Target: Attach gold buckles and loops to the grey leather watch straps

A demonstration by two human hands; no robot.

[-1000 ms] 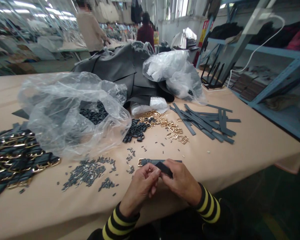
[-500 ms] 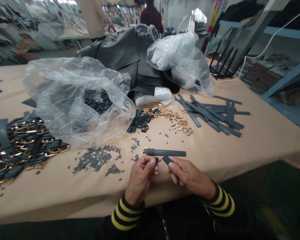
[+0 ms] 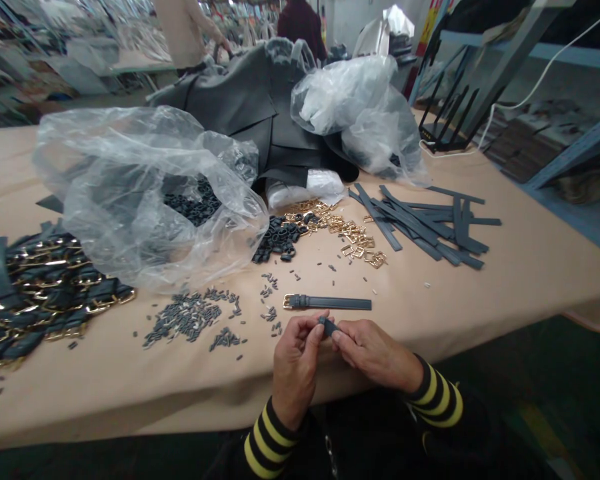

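My left hand (image 3: 296, 363) pinches a small dark loop (image 3: 323, 321) between thumb and fingertips. The end of a dark strap (image 3: 329, 327) meets the loop, and my right hand (image 3: 373, 350) is closed on that strap; most of it is hidden by my fingers. Just beyond my hands lies a strap with a gold buckle (image 3: 330, 303), flat on the table. Small dark pieces (image 3: 187, 317) are scattered to the left. Farther back are a heap of dark loops (image 3: 280, 239) and gold buckles (image 3: 357, 237).
A clear plastic bag (image 3: 145, 200) holds more loops at left, beside piled buckled straps (image 3: 40, 293). Loose straps (image 3: 430, 227) lie at right, near a black router (image 3: 445, 137). Dark material (image 3: 235, 100) and another bag (image 3: 350, 100) stand behind. Two people are beyond the table.
My left hand has moved right, bringing the loop against the strap end, where a gap was before. My right hand keeps its hold on the strap. The camera view has shifted slightly.
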